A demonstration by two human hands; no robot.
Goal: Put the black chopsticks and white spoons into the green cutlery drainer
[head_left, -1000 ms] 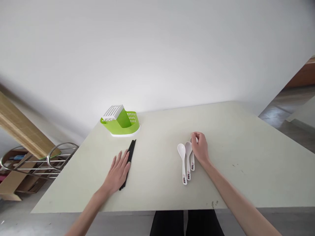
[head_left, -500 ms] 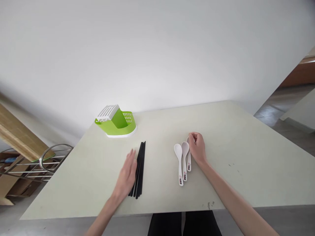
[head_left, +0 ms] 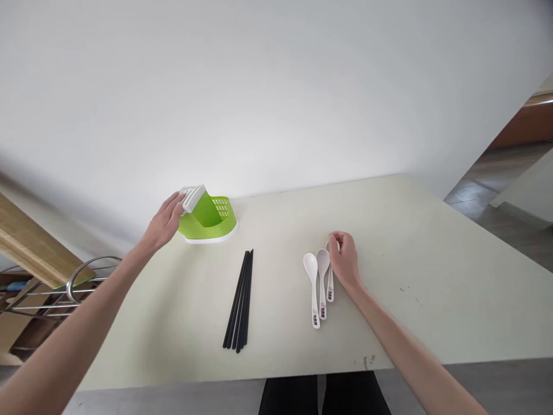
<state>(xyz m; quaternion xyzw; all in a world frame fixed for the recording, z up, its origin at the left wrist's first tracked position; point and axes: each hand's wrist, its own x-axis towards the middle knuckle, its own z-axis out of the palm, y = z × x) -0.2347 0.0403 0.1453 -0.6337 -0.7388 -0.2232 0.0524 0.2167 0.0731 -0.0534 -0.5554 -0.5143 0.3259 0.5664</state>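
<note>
The pale worktop (head_left: pixel 380 213) bears everything, with the green holder (head_left: pixel 207 230) as landmark at its far left, long side running roughly left to right. The holder lies directly right of the left hand (head_left: pixel 166 220), by far the nearer one; its outstretched fingers touch the left edge of the white slotted top, though whether they grasp it I cannot tell. The holder looks like smooth plastic, with rounded ends, a lattice side and a white base.

On the person's side of the holder, slightly right, lie slim, straight black chopsticks (head_left: pixel 240 305), long axis pointing away from the person, bunched at the far end and fanned at the near one.

Well right of the holder are three glossy white spoons (head_left: pixel 322 265), oval bowls outward, printed handles toward the person. The right hand (head_left: pixel 344 259) curls its fingers over the rightmost bowl; how firmly is hidden.
</note>
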